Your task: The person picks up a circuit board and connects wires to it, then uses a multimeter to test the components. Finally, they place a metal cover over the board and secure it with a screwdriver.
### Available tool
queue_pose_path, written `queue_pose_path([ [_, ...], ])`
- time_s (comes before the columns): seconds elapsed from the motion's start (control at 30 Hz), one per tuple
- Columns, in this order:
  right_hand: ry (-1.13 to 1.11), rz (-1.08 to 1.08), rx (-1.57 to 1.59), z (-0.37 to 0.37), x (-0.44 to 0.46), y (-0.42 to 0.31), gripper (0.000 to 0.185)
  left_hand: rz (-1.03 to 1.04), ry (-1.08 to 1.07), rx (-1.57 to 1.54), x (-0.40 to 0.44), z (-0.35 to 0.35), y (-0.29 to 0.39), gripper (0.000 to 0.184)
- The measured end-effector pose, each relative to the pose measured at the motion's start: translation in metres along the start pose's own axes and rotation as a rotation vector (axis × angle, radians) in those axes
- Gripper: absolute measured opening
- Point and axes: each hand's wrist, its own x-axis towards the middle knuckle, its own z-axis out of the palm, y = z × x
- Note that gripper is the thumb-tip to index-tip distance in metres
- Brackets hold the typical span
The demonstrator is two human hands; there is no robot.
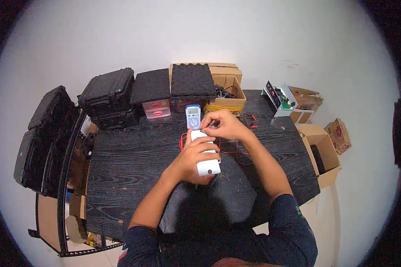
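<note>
My left hand (191, 161) is wrapped round a white box-shaped device (208, 167), holding it above the dark table. A round black spot shows on the device's near end. At its far end, the fingers of my right hand (228, 125) are pinched together against a small dark part, too small to name. Just beyond the device lies a blue-and-white digital multimeter (193, 116), its screen and dial facing up. Red test leads (229, 153) run over the table on both sides of the device.
Black hard cases (108, 91) stand at the back left. Beside them are black foam sheets (193, 80) and a clear red-and-white box (156, 109). A carton of cables (231, 91) stands behind. An opened device with a circuit board (280, 99) sits back right, above an open carton (323, 153).
</note>
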Motion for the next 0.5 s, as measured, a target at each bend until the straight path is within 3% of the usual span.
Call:
queue_pose_path([
  [0.33, -0.079, -0.257, -0.232, -0.006, 0.008, -0.012, 0.02, -0.009, -0.021, -0.027, 0.004, -0.008, 0.008, 0.054],
  [0.5, -0.061, -0.176, -0.277, -0.004, 0.007, -0.023, 0.018, 0.001, -0.01, -0.027, 0.004, -0.007, 0.006, 0.057],
])
